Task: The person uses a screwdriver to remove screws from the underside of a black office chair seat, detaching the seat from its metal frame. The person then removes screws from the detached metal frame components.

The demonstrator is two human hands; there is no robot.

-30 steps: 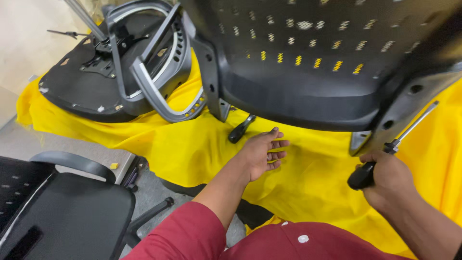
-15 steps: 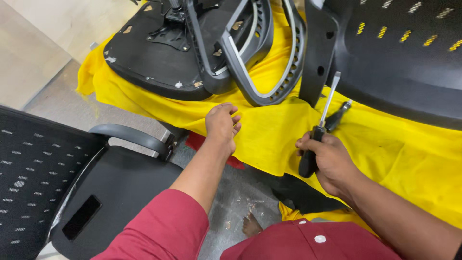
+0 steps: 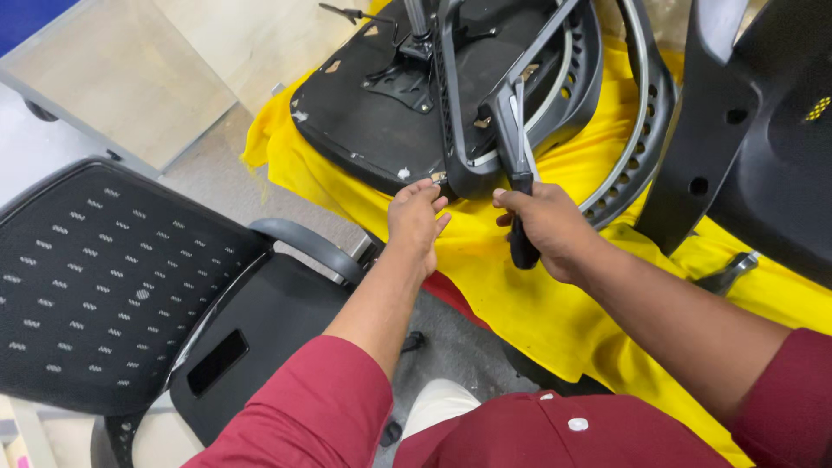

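Gripping a screwdriver in my right hand, I keep my left hand open, fingertips touching the upturned seat on yellow cloth.

No packages, labels, signs or screens show anywhere in this view.

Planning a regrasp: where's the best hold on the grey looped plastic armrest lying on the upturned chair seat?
Probably the grey looped plastic armrest at its bare straight bar, approached from above: it stands clear of the upturned black chair seat, so fingers could wrap it. The lower corner is crowded by the right hand.
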